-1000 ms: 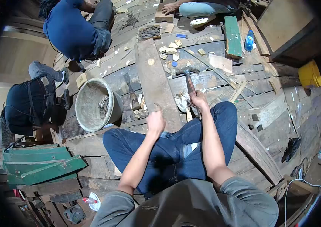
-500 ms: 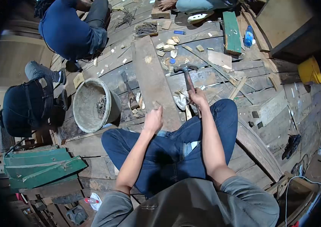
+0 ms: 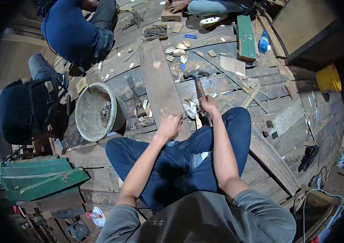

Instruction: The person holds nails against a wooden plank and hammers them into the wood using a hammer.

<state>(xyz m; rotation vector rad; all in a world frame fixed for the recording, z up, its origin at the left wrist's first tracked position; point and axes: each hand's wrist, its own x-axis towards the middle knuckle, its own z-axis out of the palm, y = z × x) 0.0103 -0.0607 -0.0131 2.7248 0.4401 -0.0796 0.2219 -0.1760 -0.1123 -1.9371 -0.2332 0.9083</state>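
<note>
My right hand (image 3: 209,106) is wrapped round the handle of a hammer (image 3: 199,86), whose head points away from me above the floor. My left hand (image 3: 170,126) is closed over the near part of a long wooden board (image 3: 161,81); whatever its fingers pinch is too small to make out. Left of the board lies a chisel-like tool (image 3: 136,98) among wood chips. A large bucket (image 3: 95,112) with nails inside stands farther left. White crumpled material (image 3: 191,109) lies between the board and the hammer.
Two people (image 3: 72,30) (image 3: 24,109) sit at the left, and another person's hand (image 3: 178,5) rests on a block at the top. Green planks (image 3: 44,177) lie lower left. A nail tray (image 3: 155,32), green beam (image 3: 246,38), blue bottle (image 3: 264,42) and yellow bucket (image 3: 329,78) are farther off.
My left hand has shifted right over the board, and its raised finger is now curled down. The hammer stays in my right hand. The view has shifted slightly.
</note>
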